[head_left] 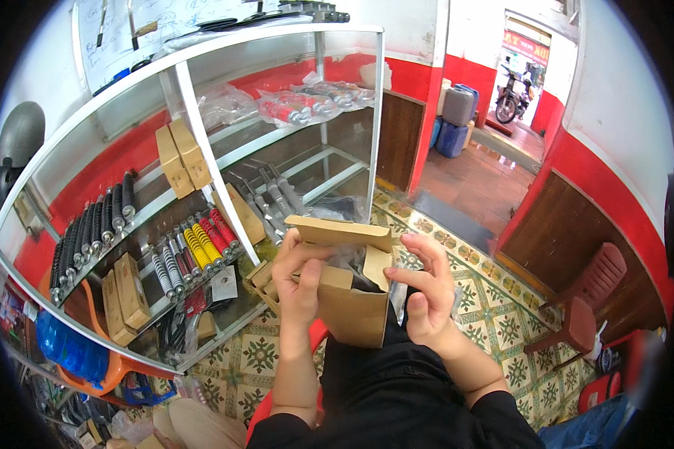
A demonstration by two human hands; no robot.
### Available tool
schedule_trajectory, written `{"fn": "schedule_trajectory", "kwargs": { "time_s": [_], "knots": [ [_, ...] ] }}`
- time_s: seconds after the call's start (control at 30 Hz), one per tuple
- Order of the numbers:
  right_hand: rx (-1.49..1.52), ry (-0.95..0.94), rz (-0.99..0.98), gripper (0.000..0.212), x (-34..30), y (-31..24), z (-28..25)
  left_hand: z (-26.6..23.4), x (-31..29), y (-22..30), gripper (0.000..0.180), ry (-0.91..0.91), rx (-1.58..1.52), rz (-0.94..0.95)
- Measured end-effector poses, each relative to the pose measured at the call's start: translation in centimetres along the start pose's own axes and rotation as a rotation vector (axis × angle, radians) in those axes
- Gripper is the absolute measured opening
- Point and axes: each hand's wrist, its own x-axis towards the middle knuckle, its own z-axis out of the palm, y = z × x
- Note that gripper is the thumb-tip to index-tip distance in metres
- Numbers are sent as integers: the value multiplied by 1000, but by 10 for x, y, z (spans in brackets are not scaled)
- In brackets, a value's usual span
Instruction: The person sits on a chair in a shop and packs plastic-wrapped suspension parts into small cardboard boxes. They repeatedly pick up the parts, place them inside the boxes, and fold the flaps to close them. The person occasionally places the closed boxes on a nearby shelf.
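My left hand (298, 283) is closed around the left side of a brown cardboard box (353, 316), held above my lap. The box's top is unfolded, with a long flap (338, 232) standing up at the far side. Clear plastic wrap and something dark show inside; I cannot make out what it is. At the box's right side my right hand (429, 298) has its fingers curved and apart, the fingertips by a small flap (376, 266). A shiny clear plastic piece (398, 295) shows between that hand and the box; whether the fingers touch it is unclear.
A glass display case (374, 120) on the left holds shock absorbers (204, 241) and long cartons (180, 159). A red plastic chair (588, 299) stands at right on the tiled floor (494, 329). Plastic cans (457, 120) are by the doorway. Another person's leg (202, 423) shows lower left.
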Motion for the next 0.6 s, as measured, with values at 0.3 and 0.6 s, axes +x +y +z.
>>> {"fn": "schedule_trajectory", "kwargs": {
  "time_s": [0.3, 0.6],
  "knots": [
    [86, -101, 179, 24, 25, -8, 0, 3, -2, 6, 30, -76, -123, -151],
    [288, -123, 218, 52, 30, -13, 3, 14, -12, -7, 72, -31, -193, 67]
  ]
}}
